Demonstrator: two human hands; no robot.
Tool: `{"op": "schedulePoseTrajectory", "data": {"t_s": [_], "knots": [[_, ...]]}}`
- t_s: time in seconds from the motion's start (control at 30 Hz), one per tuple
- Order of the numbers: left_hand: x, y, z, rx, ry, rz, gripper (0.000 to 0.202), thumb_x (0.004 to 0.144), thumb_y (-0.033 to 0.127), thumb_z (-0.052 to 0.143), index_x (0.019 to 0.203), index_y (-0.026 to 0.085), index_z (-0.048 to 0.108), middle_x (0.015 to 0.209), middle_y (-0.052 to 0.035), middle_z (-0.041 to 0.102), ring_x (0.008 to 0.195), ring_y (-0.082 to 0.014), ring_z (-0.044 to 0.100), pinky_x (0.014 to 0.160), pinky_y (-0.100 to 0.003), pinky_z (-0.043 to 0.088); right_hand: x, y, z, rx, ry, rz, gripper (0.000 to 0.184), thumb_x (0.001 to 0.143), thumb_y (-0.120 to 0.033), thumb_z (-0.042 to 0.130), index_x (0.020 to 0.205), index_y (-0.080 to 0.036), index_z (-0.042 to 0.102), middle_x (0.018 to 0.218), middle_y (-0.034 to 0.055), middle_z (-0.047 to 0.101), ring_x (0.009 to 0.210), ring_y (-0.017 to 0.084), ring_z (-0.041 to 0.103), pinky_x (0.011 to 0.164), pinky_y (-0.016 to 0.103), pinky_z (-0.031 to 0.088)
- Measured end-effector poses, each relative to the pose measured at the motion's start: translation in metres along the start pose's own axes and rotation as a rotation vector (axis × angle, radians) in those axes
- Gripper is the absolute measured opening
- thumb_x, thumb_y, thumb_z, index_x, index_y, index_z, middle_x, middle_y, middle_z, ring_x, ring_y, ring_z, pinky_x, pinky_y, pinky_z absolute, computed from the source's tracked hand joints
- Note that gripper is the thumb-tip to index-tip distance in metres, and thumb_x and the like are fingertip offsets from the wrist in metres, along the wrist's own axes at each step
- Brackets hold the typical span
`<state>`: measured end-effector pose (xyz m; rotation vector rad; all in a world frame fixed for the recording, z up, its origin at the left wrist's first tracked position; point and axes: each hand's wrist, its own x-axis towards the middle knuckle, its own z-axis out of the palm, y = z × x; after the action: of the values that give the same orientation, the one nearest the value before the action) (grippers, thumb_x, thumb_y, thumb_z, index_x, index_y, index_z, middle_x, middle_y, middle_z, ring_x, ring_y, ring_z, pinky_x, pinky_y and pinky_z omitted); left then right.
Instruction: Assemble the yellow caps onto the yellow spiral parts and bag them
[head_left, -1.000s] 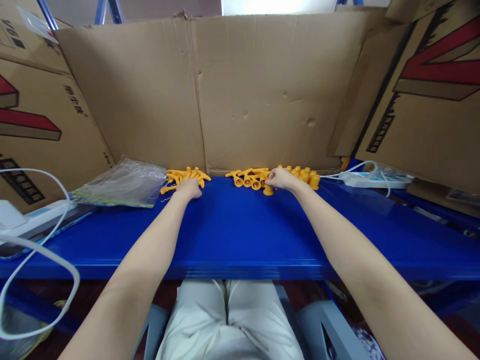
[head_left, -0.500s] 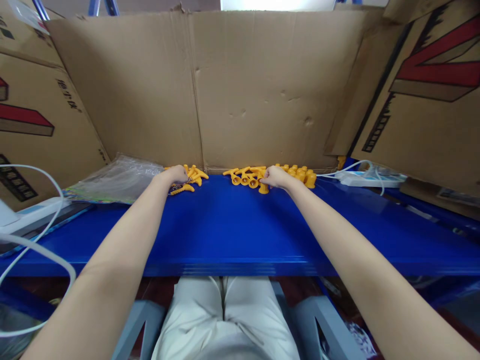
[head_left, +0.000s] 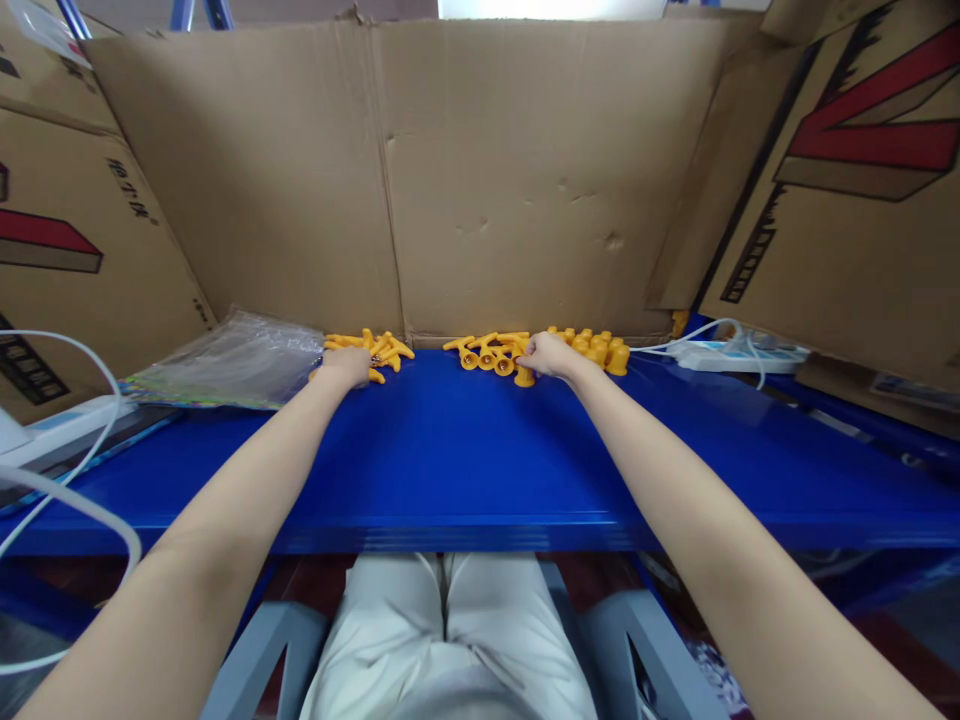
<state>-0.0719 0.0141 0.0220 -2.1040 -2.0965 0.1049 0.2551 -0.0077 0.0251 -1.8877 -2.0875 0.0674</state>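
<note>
Both my arms reach across a blue table [head_left: 465, 460] to its far edge, against a cardboard wall [head_left: 510, 170]. My left hand [head_left: 346, 364] rests knuckles up on a small heap of orange plastic parts [head_left: 384, 349], fingers curled over some of them. My right hand [head_left: 546, 354] is closed on an orange part [head_left: 524, 376] standing at the front of a second group of orange parts [head_left: 487, 353]. More upright orange pieces [head_left: 600, 350] stand just right of that hand.
A clear plastic bag [head_left: 232, 360] lies left of the left heap. A white power strip [head_left: 739, 355] with cables sits at the far right, another white cable [head_left: 82, 505] loops at the left. Cardboard boxes [head_left: 862, 180] close in both sides.
My left hand drew back left off the heap, then settled on it again. My right hand stayed on the orange part. The camera shifted slightly.
</note>
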Motion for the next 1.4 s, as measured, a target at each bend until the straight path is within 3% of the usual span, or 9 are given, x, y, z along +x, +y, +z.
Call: {"op": "schedulePoseTrajectory", "data": {"t_s": [0.17,0.3,0.47,0.63,0.77,0.93,1.03,1.13,1.4], "knots": [[-0.004,0.000,-0.016,-0.064,0.008,-0.045,0.027,0.058,0.039,0.068,0.071,0.016,0.064,0.071,-0.0098,0.065,0.077,-0.0262,0.063,0.064,-0.027,0.044,0.003,0.003,0.002,0.043,-0.005,-0.004,0.015,0.074,-0.021,0.056,0.070,-0.013,0.068,0.065,0.0075,0.066,0.060,0.017,0.060,0.059,0.025,0.042],[-0.004,0.002,-0.037,-0.372,0.136,-0.035,0.024,0.061,0.036,0.064,0.052,0.018,0.053,0.046,-0.0007,0.047,0.052,-0.0165,0.053,0.046,-0.023,0.032,0.004,0.006,0.005,0.072,0.002,-0.001,0.014,0.073,-0.022,0.057,0.070,-0.013,0.067,0.064,0.0076,0.066,0.060,0.017,0.060,0.058,0.025,0.042],[-0.010,0.028,-0.046,-1.092,0.336,-0.062,0.014,0.065,0.025,0.060,0.061,0.017,0.050,0.048,0.0037,0.045,0.040,-0.0068,0.039,0.041,-0.020,0.029,0.005,0.007,0.007,0.110,0.022,0.012,0.012,0.072,-0.022,0.058,0.071,-0.013,0.066,0.062,0.0065,0.064,0.059,0.016,0.059,0.055,0.023,0.040],[-0.016,0.054,-0.023,-1.427,0.281,-0.077,0.014,0.072,0.026,0.058,0.067,0.016,0.050,0.056,0.0012,0.055,0.036,-0.0048,0.041,0.038,-0.019,0.029,0.005,0.009,0.012,0.165,0.043,0.029,0.010,0.071,-0.022,0.059,0.073,-0.014,0.064,0.059,0.0036,0.060,0.056,0.014,0.057,0.055,0.023,0.040],[-0.019,0.058,-0.006,-1.338,0.203,-0.019,0.012,0.074,0.024,0.058,0.078,0.014,0.056,0.062,-0.0005,0.060,0.039,-0.0049,0.045,0.038,-0.017,0.030,0.003,0.016,0.023,0.205,0.046,0.016,0.012,0.071,-0.026,0.062,0.076,-0.014,0.059,0.063,0.0023,0.060,0.057,0.013,0.055,0.054,0.022,0.040],[-0.023,0.053,0.002,-0.964,0.311,0.137,0.049,0.074,0.018,0.055,0.123,0.019,0.047,0.069,0.0018,0.064,0.053,-0.0092,0.055,0.055,-0.020,0.043,0.001,0.024,0.031,0.134,-0.030,-0.015,0.027,0.068,-0.038,0.068,0.078,-0.016,0.055,0.073,0.0035,0.061,0.064,0.014,0.056,0.055,0.022,0.039],[-0.022,0.052,0.007,-0.612,0.246,0.267,0.043,0.070,0.015,0.054,0.112,0.020,0.059,0.091,-0.0032,0.068,0.080,-0.0162,0.062,0.075,-0.025,0.046,0.001,0.023,0.030,0.078,-0.027,-0.024,0.026,0.070,-0.039,0.067,0.079,-0.016,0.056,0.080,0.0061,0.063,0.070,0.016,0.058,0.058,0.023,0.041],[-0.021,0.051,0.011,-0.397,0.099,0.293,0.043,0.069,0.021,0.055,0.111,0.018,0.062,0.104,-0.0077,0.067,0.088,-0.0212,0.063,0.078,-0.028,0.046,0.001,0.019,0.030,0.050,-0.031,-0.052,0.022,0.072,-0.036,0.065,0.077,-0.016,0.057,0.083,0.0081,0.065,0.074,0.018,0.060,0.061,0.024,0.043],[-0.020,0.054,0.016,-0.250,0.121,0.260,0.048,0.079,0.033,0.046,0.125,0.021,0.053,0.124,-0.0096,0.059,0.109,-0.0245,0.056,0.094,-0.034,0.040,-0.002,0.014,0.030,0.005,-0.060,-0.071,0.028,0.075,-0.041,0.064,0.084,-0.015,0.060,0.093,0.0123,0.067,0.083,0.023,0.063,0.066,0.026,0.045]]}}
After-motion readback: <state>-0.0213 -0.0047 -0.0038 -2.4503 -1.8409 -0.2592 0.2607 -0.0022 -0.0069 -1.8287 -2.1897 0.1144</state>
